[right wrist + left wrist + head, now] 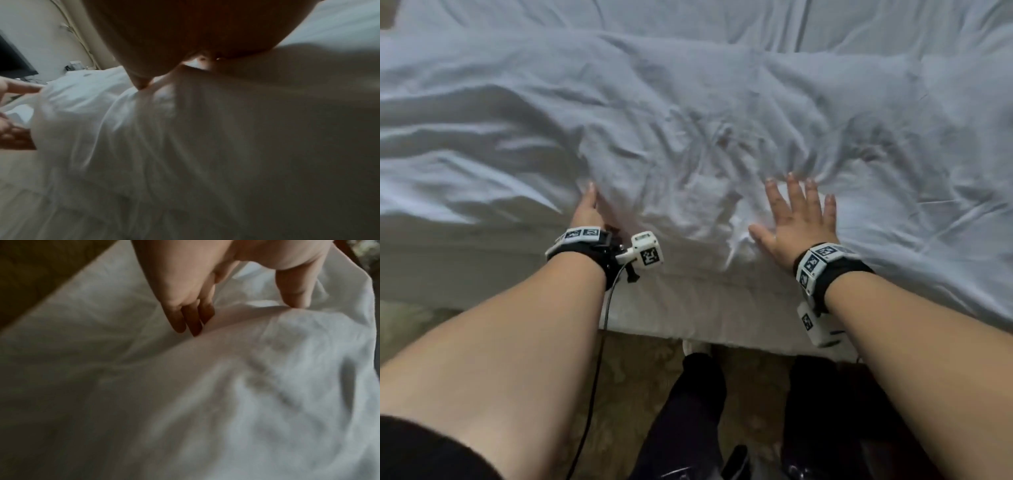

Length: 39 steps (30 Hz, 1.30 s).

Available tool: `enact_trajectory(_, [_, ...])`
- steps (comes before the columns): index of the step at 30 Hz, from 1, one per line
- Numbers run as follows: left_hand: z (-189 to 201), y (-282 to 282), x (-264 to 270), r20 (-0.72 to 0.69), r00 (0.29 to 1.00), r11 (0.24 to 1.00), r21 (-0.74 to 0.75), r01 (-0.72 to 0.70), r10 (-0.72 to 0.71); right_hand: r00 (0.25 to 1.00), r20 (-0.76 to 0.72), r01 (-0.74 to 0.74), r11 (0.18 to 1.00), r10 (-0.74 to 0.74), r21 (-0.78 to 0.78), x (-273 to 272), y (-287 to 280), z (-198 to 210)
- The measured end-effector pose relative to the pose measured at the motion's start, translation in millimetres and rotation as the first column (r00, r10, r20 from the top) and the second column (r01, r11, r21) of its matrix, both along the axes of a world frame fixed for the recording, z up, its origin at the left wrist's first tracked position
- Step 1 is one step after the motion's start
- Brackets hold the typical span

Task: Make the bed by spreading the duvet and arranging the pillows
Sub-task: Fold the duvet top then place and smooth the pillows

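Carpet shows dark and patterned under my feet, and against my legs stands the bed (688,308), its white side panel bare below the cover. Over the top lies one duvet (688,102), pale, rumpled, thrown into ridges and hollows from edge to edge, with its near border bunched between my hands.

My right hand (796,219) lies flat on it, palm down, fingers straight and fanned apart, pressing and gripping nothing. My left hand (589,209) stands on edge at the border; in the left wrist view its fingers (191,318) reach down straight and close together into a fold, the thumb (294,288) apart on the crest, so they touch the cloth without closing on it.

I judge the duvet soft, light and limp: it will crease wherever I push and slide only a little under a flat palm. For spreading it, I would take the near hem in both hands, set well apart, and draw it taut, not stroke it.

Counted: one duvet, two hands on it. No pillows are in view.
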<state>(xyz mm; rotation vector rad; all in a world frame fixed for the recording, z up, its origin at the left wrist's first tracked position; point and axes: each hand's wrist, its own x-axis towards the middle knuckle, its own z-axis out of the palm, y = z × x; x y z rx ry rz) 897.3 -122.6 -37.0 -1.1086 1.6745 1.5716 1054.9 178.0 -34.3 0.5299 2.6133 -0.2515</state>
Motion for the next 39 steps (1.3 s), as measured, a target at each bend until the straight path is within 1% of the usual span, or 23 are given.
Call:
enact_trajectory(2, [23.0, 13.3, -7.9, -0.066, 0.998, 0.999, 0.049, -0.011, 0.015, 0.999, 0.001, 0.046, 0.998, -0.046, 0.032, -3.3, -6.1, -10.2])
enact_trajectory(3, [20.6, 7.2, -13.2, -0.075, 0.997, 0.998, 0.063, -0.007, 0.012, 0.998, 0.012, 0.064, 0.997, -0.065, 0.042, -4.7, -6.2, -14.9])
enact_trajectory(5, [12.5, -18.0, -16.4, -0.090, 0.996, 0.997, 0.079, 0.003, 0.005, 0.994, 0.044, 0.096, 0.994, -0.098, 0.057, -7.4, -3.3, -23.6])
enact_trajectory(6, [2.1, -37.5, -12.9, -0.087, 0.996, 0.997, 0.066, -0.027, 0.033, 0.992, 0.062, 0.106, 0.993, -0.110, 0.061, -8.2, -3.4, -28.3])
enact_trajectory(9, [-26.5, -86.8, 12.0, 0.011, 0.985, 0.984, 0.029, -0.175, 0.175, 0.985, 0.141, 0.094, 0.995, -0.098, 0.036, -7.7, -10.2, -40.2])
enact_trajectory(11, [-30.2, -93.2, 18.6, 0.026, 0.967, 0.962, 0.092, -0.256, 0.255, 0.976, 0.185, 0.112, 0.993, -0.116, 0.033, -8.0, -12.8, -45.2])
enact_trajectory(14, [-4.9, -83.4, 6.7, -0.076, 0.960, 0.940, 0.236, -0.246, 0.270, 0.958, 0.230, 0.165, 0.985, -0.172, 0.052, -12.3, -9.6, -46.6])
enact_trajectory(15, [2.0, -82.2, -4.5, -0.092, 0.961, 0.945, 0.228, -0.236, 0.262, 0.954, 0.244, 0.167, 0.984, -0.176, 0.060, -14.2, -7.1, -47.8])
enact_trajectory(16, [6.1, -82.3, -17.1, -0.101, 0.968, 0.964, 0.161, -0.213, 0.231, 0.947, 0.267, 0.164, 0.984, -0.177, 0.068, -15.9, -5.1, -48.6])
enact_trajectory(17, [7.8, -83.2, -27.8, -0.099, 0.978, 0.982, 0.076, -0.175, 0.182, 0.938, 0.297, 0.163, 0.984, -0.178, 0.075, -19.2, -3.9, -48.4])
enact_trajectory(19, [9.7, -87.5, -38.0, -0.053, 0.996, 0.997, -0.015, -0.071, 0.070, 0.921, 0.329, 0.189, 0.978, -0.206, 0.083, -33.2, -8.2, -41.2])
enact_trajectory(20, [12.4, -90.0, -36.2, -0.032, 0.999, 0.999, -0.046, -0.026, 0.025, 0.925, 0.298, 0.216, 0.972, -0.234, 0.093, -43.1, -15.1, -34.0])
enact_trajectory(22, [14.9, -95.6, -30.3, -0.015, 1.000, 0.996, -0.091, 0.015, -0.016, 0.958, 0.127, 0.245, 0.963, -0.259, 0.115, -64.7, -33.6, -18.2])
enact_trajectory(24, [13.9, -106.9, -24.2, -0.037, 0.999, 0.990, -0.139, 0.020, -0.026, 0.978, -0.023, 0.210, 0.976, -0.209, 0.060, -81.5, -54.6, -6.8])
enact_trajectory(25, [10.8, -114.4, -22.0, -0.054, 0.999, 0.991, -0.134, -0.016, 0.009, 0.985, -0.056, 0.165, 0.986, -0.164, 0.021, -88.5, -65.2, -4.1])
enact_trajectory(26, [8.2, -124.5, -21.9, -0.066, 0.997, 0.992, -0.108, -0.058, 0.051, 0.991, -0.071, 0.114, 0.993, -0.115, -0.019, -95.0, -75.3, -1.6])
enact_trajectory(27, [6.3, -137.1, -21.0, -0.060, 0.987, 0.987, -0.042, -0.154, 0.152, 0.995, -0.068, 0.070, 0.996, -0.074, -0.056, -101.4, -85.5, 1.0])
enact_trajectory(29, [22.3, -152.1, -16.9, -0.030, 0.935, 0.932, 0.093, -0.351, 0.355, 0.999, -0.031, 0.006, 0.995, -0.009, -0.100, -113.3, -101.5, 9.3])
enact_trajectory(30, [40.0, -154.5, -14.3, -0.017, 0.918, 0.913, 0.119, -0.391, 0.395, 1.000, -0.019, -0.013, 0.995, 0.011, -0.101, -117.3, -107.9, 15.0])
enact_trajectory(32, [65.9, -162.4, -17.8, 0.004, 0.917, 0.910, 0.117, -0.398, 0.400, 0.998, -0.027, -0.053, 0.994, 0.051, -0.095, -130.6, -120.6, 23.9])
enact_trajectory(34, [79.4, -180.9, -26.7, -0.009, 0.896, 0.890, 0.119, -0.441, 0.445, 0.996, -0.020, -0.083, 0.991, 0.081, -0.102, -144.8, -136.4, 32.1])
enact_trajectory(37, [67.7, -218.6, -57.0, 0.010, 0.878, 0.867, 0.158, -0.473, 0.478, 0.992, -0.030, -0.124, 0.987, 0.122, -0.102, -172.6, -169.9, 35.3])
enact_trajectory(39, [49.1, -247.1, -79.2, 0.035, 0.873, 0.864, 0.125, -0.488, 0.487, 0.993, -0.047, -0.114, 0.988, 0.109, -0.103, -193.9, -198.0, 29.8])
